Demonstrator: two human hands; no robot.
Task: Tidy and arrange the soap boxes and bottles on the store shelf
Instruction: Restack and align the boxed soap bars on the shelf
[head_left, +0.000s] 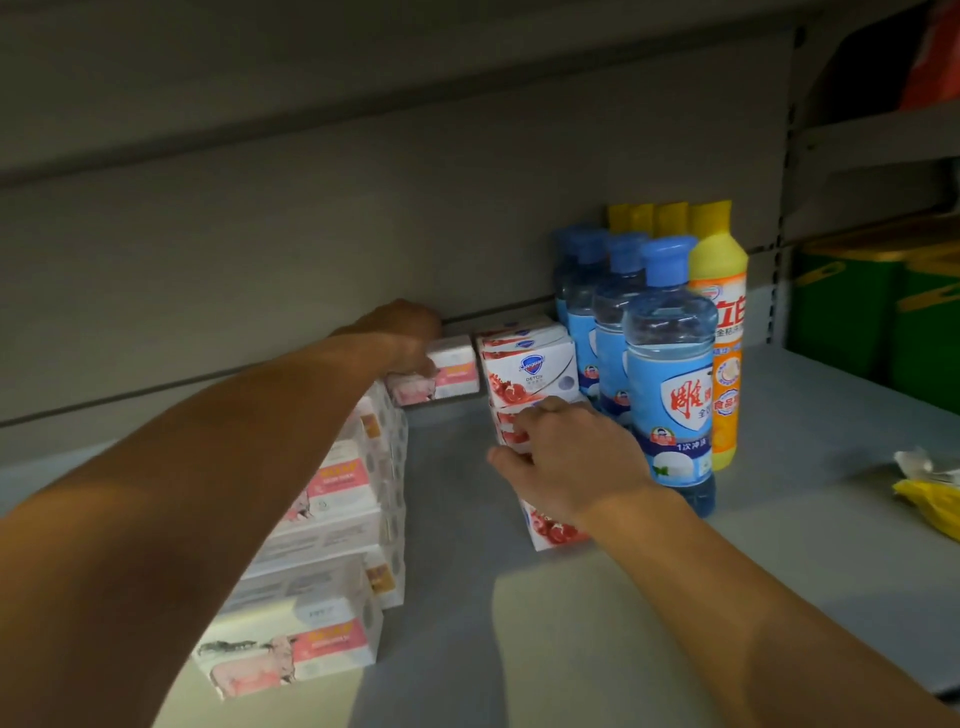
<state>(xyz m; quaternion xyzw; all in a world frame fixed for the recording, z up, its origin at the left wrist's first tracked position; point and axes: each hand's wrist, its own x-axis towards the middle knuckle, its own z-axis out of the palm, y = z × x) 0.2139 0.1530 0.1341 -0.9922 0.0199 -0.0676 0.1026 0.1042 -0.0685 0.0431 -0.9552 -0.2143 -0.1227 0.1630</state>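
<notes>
I see my left hand (402, 332) reaching to the back edge of the grey shelf (571, 623), its fingers curled round a pink soap box (452, 371). My right hand (563, 460) holds the top of a stack of red soap boxes (524, 374) in the middle. Blue bottles (667, 364) and yellow bottles (719, 332) stand just beside them, nearer the right edge.

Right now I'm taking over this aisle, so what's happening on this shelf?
A person is tidying soap boxes. Their left hand reaches to the back and holds a pink-and-white soap box at the far end of the left row. Their right hand rests on the red-and-white soap boxes in the middle. Blue bottles and yellow bottles stand upright to the right.
</notes>
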